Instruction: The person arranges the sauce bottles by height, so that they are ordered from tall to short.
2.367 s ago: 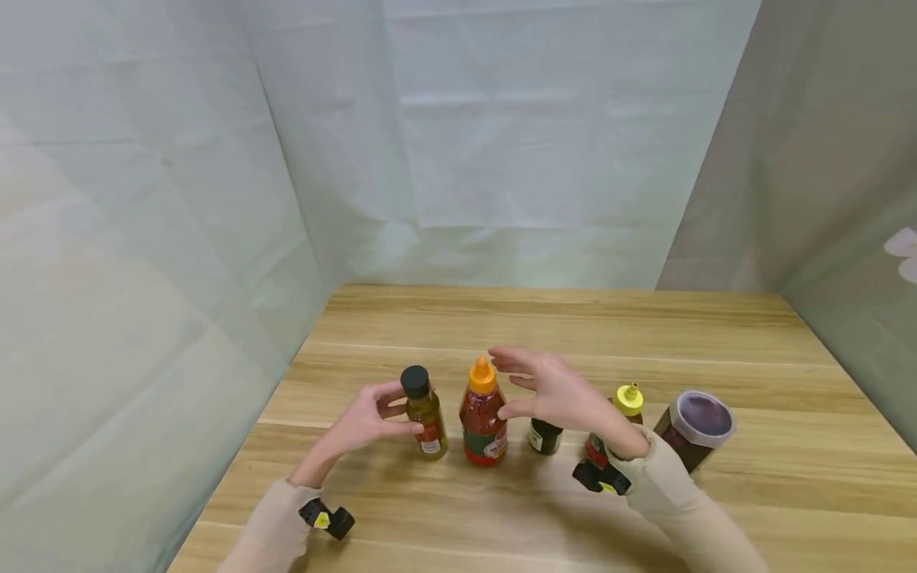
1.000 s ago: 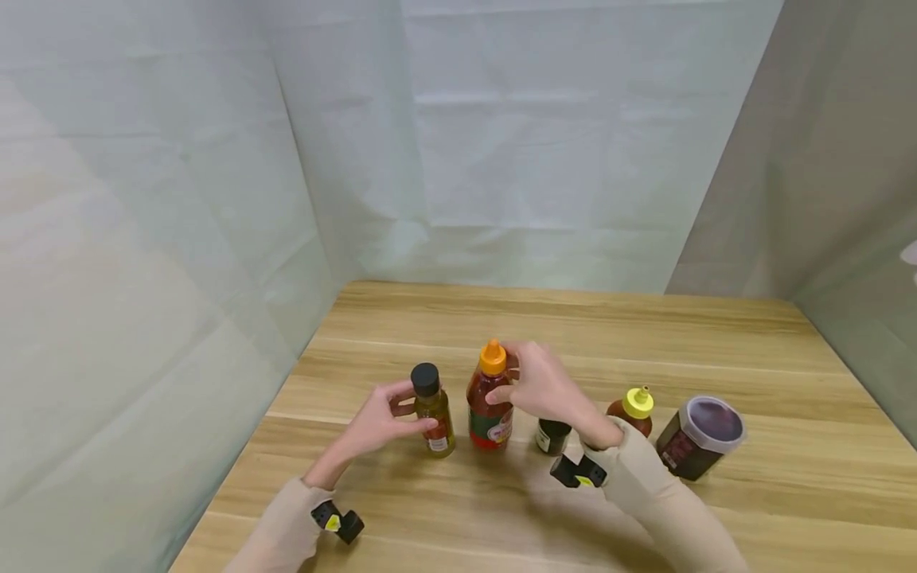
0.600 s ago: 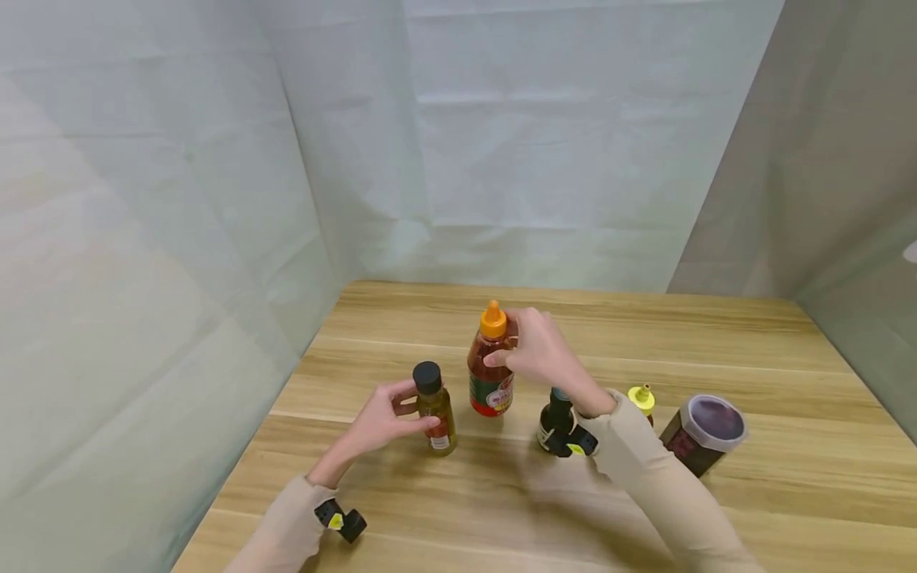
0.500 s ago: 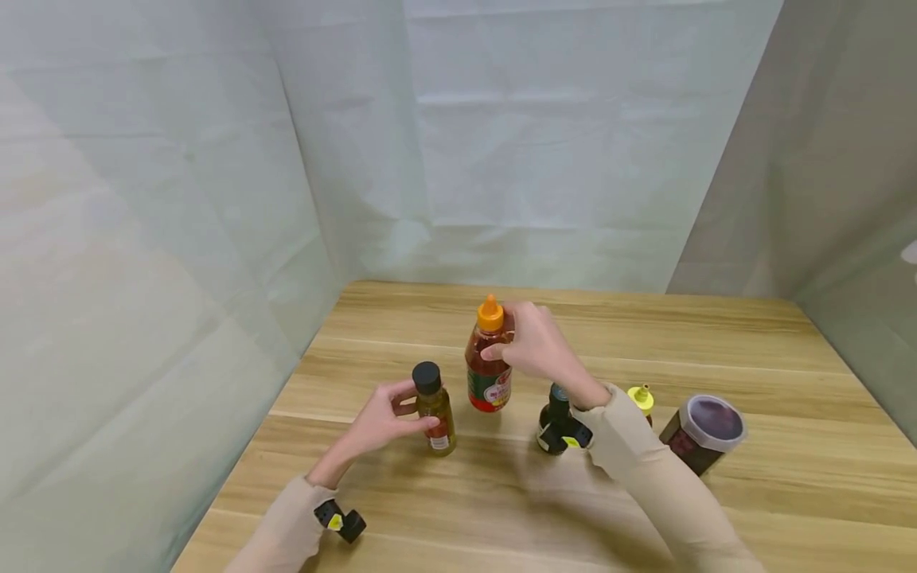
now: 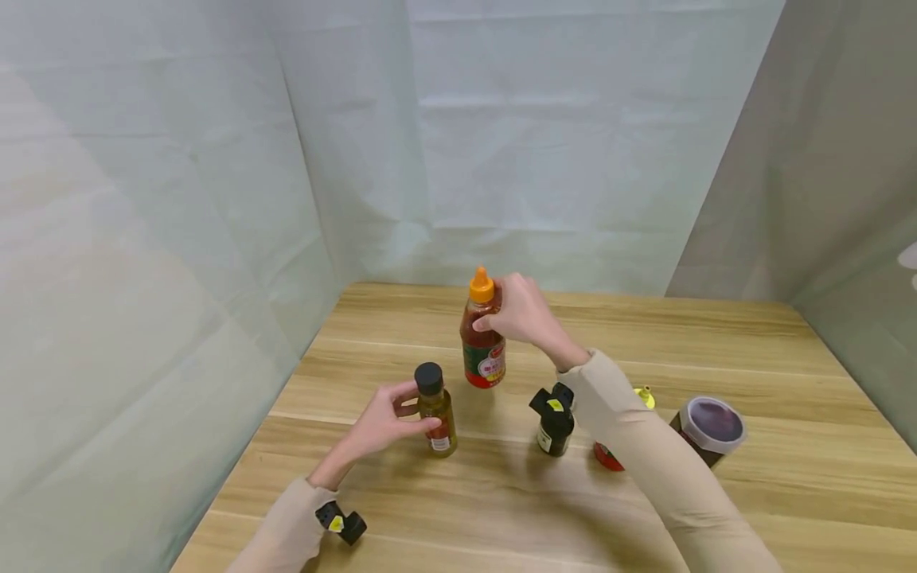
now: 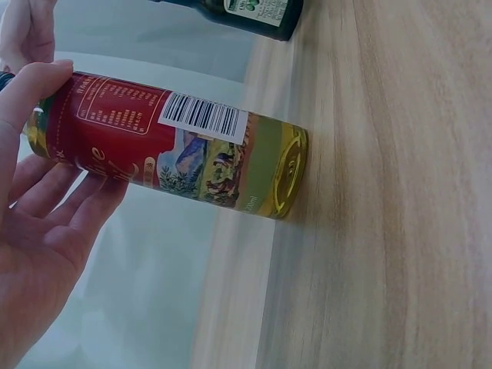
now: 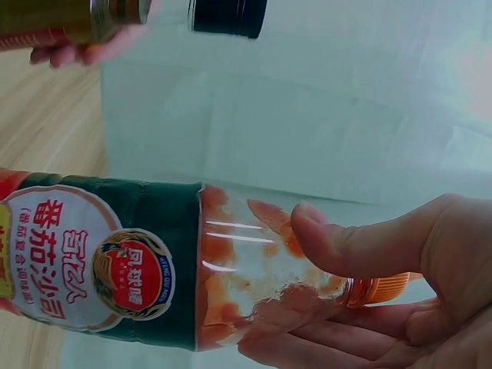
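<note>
My left hand (image 5: 380,418) grips a small olive oil bottle (image 5: 444,418) with a black cap, thumb on one side and fingers on the other. The bottle stands upright on the wooden table; its red label and barcode show in the left wrist view. To its right and farther back, my right hand (image 5: 524,314) holds a ketchup bottle (image 5: 482,342) by its upper part, just below the orange nozzle cap (image 5: 481,286). The ketchup bottle is upright, with a green band and white label. In the right wrist view, the thumb (image 7: 346,242) presses its clear, sauce-smeared shoulder.
A dark bottle (image 5: 556,436) stands under my right wrist, partly hidden by the wrist camera (image 5: 553,402). Behind my right sleeve (image 5: 645,446) is a squeeze bottle with a yellow cap (image 5: 645,396). Farther right stands a lidded dark container (image 5: 712,422). Pale cloth surrounds the table (image 5: 788,382).
My right hand has closed on the ketchup bottle and carried it up in the view, away from me and slightly left. My left hand keeps its grip on the olive oil bottle.
</note>
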The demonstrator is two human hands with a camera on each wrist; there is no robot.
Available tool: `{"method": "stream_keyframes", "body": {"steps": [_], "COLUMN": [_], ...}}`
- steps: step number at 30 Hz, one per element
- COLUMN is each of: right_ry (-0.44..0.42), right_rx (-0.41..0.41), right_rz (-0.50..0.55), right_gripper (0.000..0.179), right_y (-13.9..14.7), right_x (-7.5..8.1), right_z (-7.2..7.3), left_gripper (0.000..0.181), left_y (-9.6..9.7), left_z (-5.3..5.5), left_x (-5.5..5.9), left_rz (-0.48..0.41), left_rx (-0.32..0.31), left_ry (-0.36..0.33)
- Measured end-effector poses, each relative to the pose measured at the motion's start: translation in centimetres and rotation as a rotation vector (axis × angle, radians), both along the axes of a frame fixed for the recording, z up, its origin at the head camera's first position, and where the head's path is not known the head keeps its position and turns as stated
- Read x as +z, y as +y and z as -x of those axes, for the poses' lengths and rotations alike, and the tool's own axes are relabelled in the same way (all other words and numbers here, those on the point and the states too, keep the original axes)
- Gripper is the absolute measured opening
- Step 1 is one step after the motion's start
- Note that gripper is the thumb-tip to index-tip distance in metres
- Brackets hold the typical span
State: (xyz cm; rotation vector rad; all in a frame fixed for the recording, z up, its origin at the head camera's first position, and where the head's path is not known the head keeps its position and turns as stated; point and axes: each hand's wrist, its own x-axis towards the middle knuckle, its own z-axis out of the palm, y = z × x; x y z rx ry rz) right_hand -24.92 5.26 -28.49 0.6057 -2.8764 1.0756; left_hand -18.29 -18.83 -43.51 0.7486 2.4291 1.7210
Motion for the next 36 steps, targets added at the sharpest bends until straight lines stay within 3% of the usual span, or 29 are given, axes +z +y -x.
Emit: {"method": "stream_keyframes", "body": {"steps": [10, 21, 36], "right_ry": [-0.06, 0.0, -0.003], "right_rx": [-0.073, -0.151, -0.25], "right_rz": [-0.015, 0.006, 0.056], "right_gripper": [0.041, 0.043, 0.042], "right_y": [-1.9, -4.3, -5.4], "right_x": [-0.3, -2.4, -5.0], "right_z": [2.7, 5.7, 7.6], "left_gripper": [0.049, 0.046, 0.046], "left_y": [0.2, 0.5, 0.8], "left_z": [-0.1, -0.2, -0.4], "left_x": [0.1, 0.0, -0.1], "left_rz": [0.023, 0.032, 0.039], "left_rx": [0.012, 0.024, 0.018], "left_ry": [-0.01, -0.009, 0.014]}}
